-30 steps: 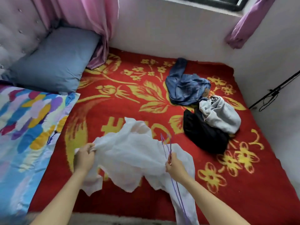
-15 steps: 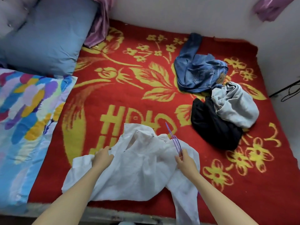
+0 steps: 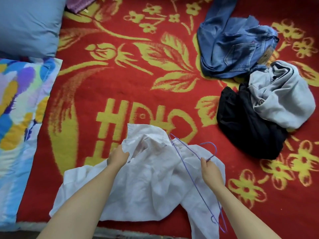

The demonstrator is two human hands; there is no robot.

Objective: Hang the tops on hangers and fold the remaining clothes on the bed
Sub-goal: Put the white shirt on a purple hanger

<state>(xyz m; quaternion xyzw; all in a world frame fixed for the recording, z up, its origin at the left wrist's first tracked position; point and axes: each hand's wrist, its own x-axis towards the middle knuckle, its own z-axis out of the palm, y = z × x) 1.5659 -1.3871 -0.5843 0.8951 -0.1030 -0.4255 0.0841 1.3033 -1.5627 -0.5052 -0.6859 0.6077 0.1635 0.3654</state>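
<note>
A white top (image 3: 146, 183) lies crumpled on the near part of the red and yellow bed cover (image 3: 120, 87). My left hand (image 3: 117, 156) grips the top's fabric near its collar. My right hand (image 3: 209, 170) pinches a thin purple wire hanger (image 3: 188, 168) at the base of its hook. The hanger lies slanted over the top's right side, with one end near the collar. Blue jeans (image 3: 231, 47), a grey garment (image 3: 283, 97) and a black garment (image 3: 248, 125) lie heaped at the right.
A blue pillow (image 3: 27, 25) sits at the far left. A multicoloured quilt (image 3: 20, 118) runs along the left side. Pink fabric (image 3: 77, 3) shows at the top edge. The bed's front edge (image 3: 103, 233) crosses the bottom of the view.
The white top has dropped from being held up to lying on the bed. My right hand has turned the hanger flatter across it, and its hook now shows. The view has tilted down.
</note>
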